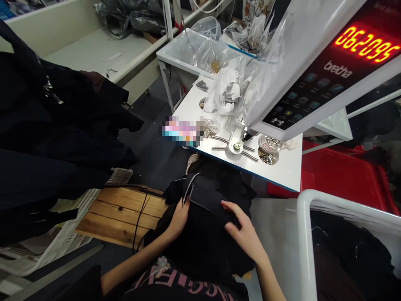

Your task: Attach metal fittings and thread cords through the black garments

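Note:
A black garment [208,221] with a silver zipper lies bunched on my lap. My left hand [179,217] grips its left edge just below the zipper, fingers curled into the cloth. On top of the garment rests my right hand [242,230], fingers bent and pressing into the fabric.
A white work table [282,167] ahead carries a press machine with a red counter display [366,42], metal springs, dishes of small metal parts [269,144] and plastic bags. Dark garments [56,138] pile at left. A wooden board [120,213], a red crate [347,175] and a white-framed bin [305,242] surround me.

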Motion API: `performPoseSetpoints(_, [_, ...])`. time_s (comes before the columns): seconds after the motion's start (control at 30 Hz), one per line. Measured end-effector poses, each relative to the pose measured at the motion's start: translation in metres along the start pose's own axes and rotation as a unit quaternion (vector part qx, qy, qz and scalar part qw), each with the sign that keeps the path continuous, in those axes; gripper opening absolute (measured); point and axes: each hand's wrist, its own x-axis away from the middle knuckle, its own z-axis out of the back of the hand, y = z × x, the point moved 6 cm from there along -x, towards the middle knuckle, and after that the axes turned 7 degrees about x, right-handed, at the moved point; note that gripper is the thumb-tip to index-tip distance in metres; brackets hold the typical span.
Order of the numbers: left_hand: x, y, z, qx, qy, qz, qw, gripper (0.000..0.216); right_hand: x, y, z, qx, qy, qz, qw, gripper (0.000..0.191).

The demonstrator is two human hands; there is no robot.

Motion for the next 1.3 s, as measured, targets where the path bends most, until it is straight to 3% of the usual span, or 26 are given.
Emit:
performPoseSetpoints(0.07, [0.007,0.0,-0.002,0.012,-0.025,0.019,0.999,0.055,0.002,-0.016,-0.005,0.048,-0.008,0.026,0.998,0.049])
performPoseSetpoints(0.17, [0.016,0.0,-0.004,0.044,-0.049,0.085,0.994,0.069,-0.003,-0.021,-0.001,0.044,0.055,0.024,0.997,0.025])
performPoseSetpoints(0.27, [0.02,0.007,-0.002,0.001,-0.107,0.089,0.99,0.07,-0.005,-0.023,0.02,0.025,0.126,0.008,0.992,0.021])
performPoseSetpoints(0.37, [0.019,0.019,0.0,-0.136,-0.206,0.021,0.969,0.056,-0.005,-0.038,0.04,0.024,0.127,0.038,0.991,0.016])
performPoseSetpoints(0.47, [0.012,0.051,0.001,-0.258,-0.226,-0.131,0.93,0.063,-0.013,-0.054,0.045,0.008,0.049,0.067,0.997,0.014])
performPoseSetpoints(0.57, [0.012,0.098,-0.016,-0.283,-0.283,-0.303,0.865,0.071,-0.023,-0.067,0.043,-0.025,-0.035,0.083,0.996,0.016])
performPoseSetpoints(0.63, [0.014,0.12,-0.034,-0.285,-0.357,-0.362,0.813,0.052,-0.028,-0.078,0.043,-0.015,-0.072,0.102,0.992,0.018])
performPoseSetpoints(0.7, [0.012,0.133,-0.05,-0.323,-0.377,-0.396,0.772,0.025,-0.031,-0.087,0.047,0.056,-0.052,0.117,0.99,0.022])
performPoseSetpoints(0.77, [0.01,0.137,-0.062,-0.369,-0.356,-0.41,0.754,0.017,-0.032,-0.094,0.051,0.147,0.002,0.125,0.981,0.024])
performPoseSetpoints(0.83, [0.011,0.136,-0.069,-0.37,-0.36,-0.388,0.763,0.02,-0.031,-0.1,0.051,0.186,0.06,0.142,0.97,0.024])
performPoseSetpoints(0.93, [0.012,0.13,-0.07,-0.306,-0.412,-0.269,0.815,0.02,-0.022,-0.115,0.045,0.134,0.121,0.221,0.958,0.023])
performPoseSetpoints(1.0, [0.016,0.124,-0.07,-0.251,-0.472,-0.159,0.83,0.053,-0.013,-0.13,0.033,0.084,0.111,0.323,0.936,0.023])
performPoseSetpoints(1.07, [0.023,0.119,-0.072,-0.203,-0.537,-0.074,0.816,0.096,-0.003,-0.145,0.018,0.043,0.06,0.435,0.897,0.02])
performPoseSetpoints(1.1, [0.026,0.117,-0.074,-0.186,-0.563,-0.047,0.803,0.107,0.002,-0.151,0.009,0.033,0.026,0.484,0.874,0.017])
performPoseSetpoints(1.23, [0.034,0.115,-0.077,-0.147,-0.622,0.0,0.77,0.095,0.015,-0.16,-0.012,0.049,-0.075,0.609,0.788,0.013])
performPoseSetpoints(1.3, [0.034,0.114,-0.076,-0.123,-0.639,0.034,0.758,0.086,0.015,-0.161,-0.006,0.05,-0.053,0.613,0.787,0.02])
